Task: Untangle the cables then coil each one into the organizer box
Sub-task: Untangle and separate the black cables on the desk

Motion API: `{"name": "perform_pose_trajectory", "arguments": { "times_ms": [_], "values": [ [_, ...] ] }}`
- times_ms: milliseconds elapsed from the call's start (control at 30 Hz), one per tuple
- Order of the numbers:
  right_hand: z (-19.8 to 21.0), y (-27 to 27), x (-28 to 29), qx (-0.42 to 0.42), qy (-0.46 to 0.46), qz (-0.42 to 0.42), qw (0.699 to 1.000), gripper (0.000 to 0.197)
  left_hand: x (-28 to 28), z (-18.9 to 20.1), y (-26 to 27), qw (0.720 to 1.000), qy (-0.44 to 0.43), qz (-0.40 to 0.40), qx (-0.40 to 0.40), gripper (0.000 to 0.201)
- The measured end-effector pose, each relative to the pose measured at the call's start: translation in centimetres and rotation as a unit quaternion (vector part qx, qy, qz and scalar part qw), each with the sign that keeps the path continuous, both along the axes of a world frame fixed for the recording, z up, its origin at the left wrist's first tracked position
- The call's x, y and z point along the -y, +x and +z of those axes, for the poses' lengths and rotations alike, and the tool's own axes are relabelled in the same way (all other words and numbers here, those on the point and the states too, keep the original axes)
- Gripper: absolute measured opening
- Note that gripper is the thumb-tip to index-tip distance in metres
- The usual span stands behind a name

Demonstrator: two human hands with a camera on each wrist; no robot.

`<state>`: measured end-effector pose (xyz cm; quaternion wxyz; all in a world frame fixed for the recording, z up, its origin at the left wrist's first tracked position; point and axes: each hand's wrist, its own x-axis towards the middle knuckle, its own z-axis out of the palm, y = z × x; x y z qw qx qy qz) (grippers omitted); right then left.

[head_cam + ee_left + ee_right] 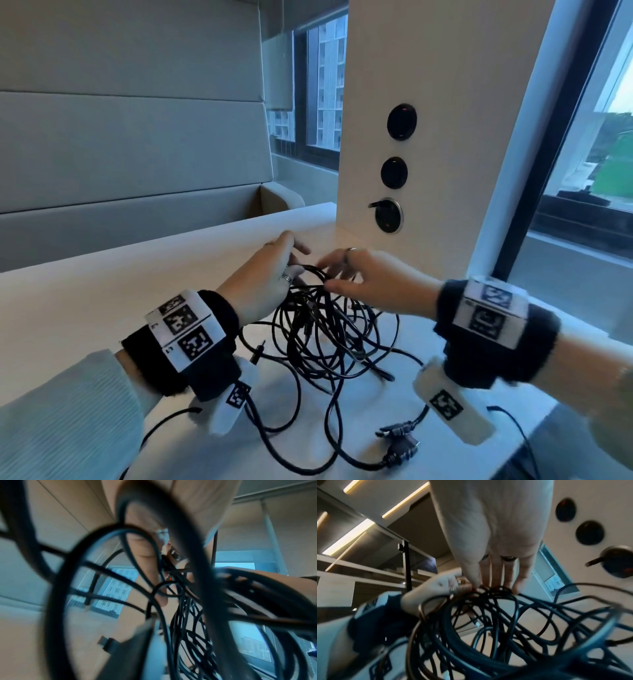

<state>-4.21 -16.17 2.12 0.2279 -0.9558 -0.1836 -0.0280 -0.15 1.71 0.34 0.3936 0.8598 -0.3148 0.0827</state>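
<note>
A tangle of several black cables (329, 329) lies heaped on the white table (102, 294), loops spilling toward me and ending in chunky connectors (399, 442). My left hand (274, 270) grips a bunch of strands at the top of the heap, fingers curled round them. Facing it, my right hand (346, 274) pinches strands at the same spot between thumb and fingers. In the right wrist view the right fingertips (496, 585) touch the cable tangle (505, 622) beside the left hand (436, 588). Blurred cable loops (120, 588) fill the left wrist view. No organizer box shows.
A white pillar (411, 137) with round black sockets (401, 121) stands just behind the hands, one socket with a lever (387, 214). Windows lie to the right and back. A padded bench back (130, 137) sits beyond the table's far edge.
</note>
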Motion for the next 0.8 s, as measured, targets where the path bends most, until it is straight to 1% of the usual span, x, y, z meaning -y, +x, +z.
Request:
{"name": "perform_pose_trajectory", "arguments": {
  "times_ms": [100,167,200,267,300,400,433,467,533,567,600,633,667,700,733,800],
  "values": [
    [-0.2,1.2,-1.4,0.042,0.012,-0.031,0.999,0.026,0.3,1.0,-0.1,0.998,0.008,0.029,0.061,0.017],
    [0.1,1.3,-1.8,0.090,0.006,-0.046,0.995,0.021,0.5,1.2,-0.4,0.995,-0.015,0.030,0.090,0.020],
    [0.1,1.2,-1.8,0.114,-0.001,-0.047,0.992,0.020,0.5,1.1,-0.5,0.995,-0.043,0.025,0.091,0.020],
    [0.3,0.9,-1.6,0.146,-0.006,-0.041,0.988,0.019,0.2,0.7,-0.3,0.993,-0.101,0.007,0.054,0.019],
    [0.5,0.6,-1.5,0.148,-0.001,-0.038,0.988,0.019,-0.1,0.6,-0.2,0.994,-0.105,-0.004,0.022,0.019],
    [0.9,0.3,-0.7,0.121,0.044,-0.035,0.991,0.021,-0.9,0.4,0.3,0.992,-0.050,-0.070,-0.095,0.026],
    [0.9,0.2,-0.4,0.111,0.067,-0.033,0.991,0.022,-1.2,0.3,0.5,0.989,-0.033,-0.092,-0.114,0.026],
    [0.8,0.3,-0.1,0.107,0.087,-0.037,0.990,0.022,-1.4,0.1,0.6,0.988,-0.016,-0.103,-0.117,0.024],
    [0.6,0.4,0.7,0.107,0.146,-0.080,0.980,0.021,-1.8,-0.1,0.6,0.988,0.006,-0.105,-0.113,0.018],
    [0.6,0.5,1.2,0.099,0.208,-0.108,0.967,0.019,-2.0,-0.2,0.5,0.987,0.007,-0.103,-0.120,0.017],
    [0.7,0.5,1.8,0.070,0.297,-0.124,0.944,0.018,-2.2,-0.3,0.5,0.987,0.003,-0.100,-0.129,0.018],
    [1.0,0.3,2.2,0.021,0.402,-0.122,0.907,0.016,-2.5,-0.4,0.6,0.986,-0.007,-0.097,-0.134,0.019],
    [1.4,0.0,2.7,-0.037,0.483,-0.107,0.868,0.013,-2.7,-0.5,0.6,0.986,-0.022,-0.091,-0.137,0.021],
    [1.7,-0.3,3.1,-0.090,0.518,-0.084,0.846,0.011,-2.7,-0.5,0.5,0.986,-0.038,-0.084,-0.138,0.025],
    [2.0,-0.6,3.5,-0.127,0.493,-0.065,0.858,0.010,-2.6,-0.5,0.3,0.985,-0.053,-0.080,-0.141,0.029],
    [2.3,-1.0,3.7,-0.145,0.348,-0.038,0.925,0.022,-1.9,-0.6,0.0,0.982,-0.078,-0.090,-0.149,0.033]
  ]
}}
